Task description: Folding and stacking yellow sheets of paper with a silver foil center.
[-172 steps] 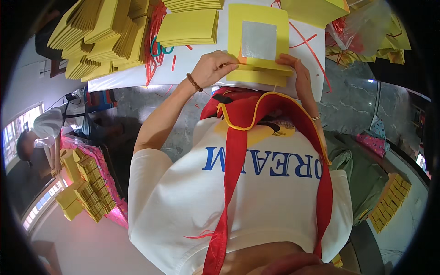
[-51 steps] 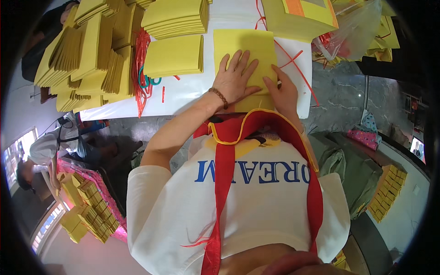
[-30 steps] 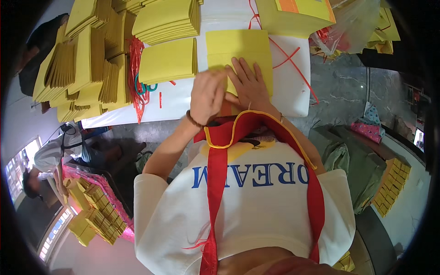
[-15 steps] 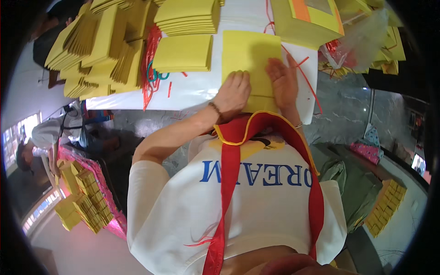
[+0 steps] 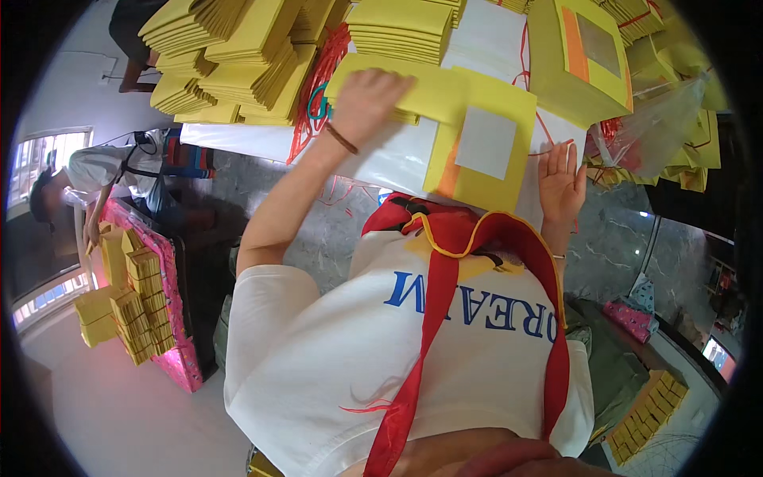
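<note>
A yellow paper folder (image 5: pixel 520 115) with an orange strip and a pale rectangular panel lies at the table's near edge, in front of my chest. At its left, my left hand (image 5: pixel 367 103) curls its fingers over a long yellow flap that reaches over a low stack; I cannot tell whether this flap is joined to the folder. My right hand (image 5: pixel 563 184) is off the folder's right side, palm showing and fingers stretched out, with nothing in it. Teal-handled scissors (image 5: pixel 319 103) lie partly hidden left of my left hand, beside a bundle of red strings (image 5: pixel 302 131).
Stacks of yellow folders (image 5: pixel 246 60) fill the table's left and another stack (image 5: pixel 401 32) stands behind. A thick yellow pile (image 5: pixel 572 67) and a clear plastic bag (image 5: pixel 656 135) are at right. At far left a person (image 5: pixel 111 175) works beside bundled yellow stacks (image 5: pixel 139 294).
The folder now shows its orange strip and pale panel. My left hand has moved left with the yellow flap; my right hand has come off the folder to the right. The view has shifted.
</note>
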### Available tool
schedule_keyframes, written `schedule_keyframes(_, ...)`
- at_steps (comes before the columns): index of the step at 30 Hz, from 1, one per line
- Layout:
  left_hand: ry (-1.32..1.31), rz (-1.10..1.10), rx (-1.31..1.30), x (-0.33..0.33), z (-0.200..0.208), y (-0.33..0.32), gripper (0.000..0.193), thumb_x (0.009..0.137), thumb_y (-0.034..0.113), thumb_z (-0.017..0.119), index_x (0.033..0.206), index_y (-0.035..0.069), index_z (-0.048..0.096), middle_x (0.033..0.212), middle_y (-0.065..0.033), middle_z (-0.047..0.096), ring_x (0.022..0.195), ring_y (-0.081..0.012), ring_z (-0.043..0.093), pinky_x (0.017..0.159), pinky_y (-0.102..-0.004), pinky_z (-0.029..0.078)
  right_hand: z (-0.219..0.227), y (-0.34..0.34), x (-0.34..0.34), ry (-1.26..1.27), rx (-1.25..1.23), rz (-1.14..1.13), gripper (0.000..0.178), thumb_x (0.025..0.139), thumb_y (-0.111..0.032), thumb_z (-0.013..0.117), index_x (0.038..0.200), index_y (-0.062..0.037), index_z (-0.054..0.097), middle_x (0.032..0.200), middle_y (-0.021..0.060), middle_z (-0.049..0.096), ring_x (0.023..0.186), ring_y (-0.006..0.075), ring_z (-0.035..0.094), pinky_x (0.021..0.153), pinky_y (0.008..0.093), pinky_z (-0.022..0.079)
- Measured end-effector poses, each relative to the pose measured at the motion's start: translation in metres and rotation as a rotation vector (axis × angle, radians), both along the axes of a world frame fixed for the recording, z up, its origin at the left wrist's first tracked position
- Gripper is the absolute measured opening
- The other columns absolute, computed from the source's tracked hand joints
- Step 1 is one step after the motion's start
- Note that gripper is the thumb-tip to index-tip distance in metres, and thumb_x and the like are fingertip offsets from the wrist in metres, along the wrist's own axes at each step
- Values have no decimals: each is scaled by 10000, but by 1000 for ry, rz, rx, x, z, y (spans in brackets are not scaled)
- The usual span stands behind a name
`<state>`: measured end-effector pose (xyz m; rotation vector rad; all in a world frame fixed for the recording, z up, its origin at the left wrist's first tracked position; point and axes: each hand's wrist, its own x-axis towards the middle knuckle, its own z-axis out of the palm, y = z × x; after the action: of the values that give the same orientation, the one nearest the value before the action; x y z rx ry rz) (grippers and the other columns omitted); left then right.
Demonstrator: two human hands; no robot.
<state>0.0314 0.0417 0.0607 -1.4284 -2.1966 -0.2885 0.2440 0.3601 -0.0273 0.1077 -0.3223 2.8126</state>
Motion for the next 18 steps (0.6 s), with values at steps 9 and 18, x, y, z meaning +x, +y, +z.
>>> schedule_keyframes(9, -143, 123, -201, -49, -53, -40, 453, 756, 121, 532, 1200, 208, 510, 1049, -9, 548, 1004, -205, 498, 815, -377, 392, 0, -27, 2, -618, 372, -299, 337, 939, -293, 427, 1224, -124, 492, 1118, 13, 570, 1011, 156, 535, 843, 342, 435)
schedule_keyframes(18, -168, 73, -372, -47, -60, -45, 642, 705, 94, 593, 1307, 231, 419, 1271, -119, 422, 1166, -285, 395, 956, -457, 300, -13, -37, -4, -804, 491, -329, 302, 931, -220, 474, 1208, -99, 476, 1035, 34, 581, 938, 145, 556, 801, 326, 461)
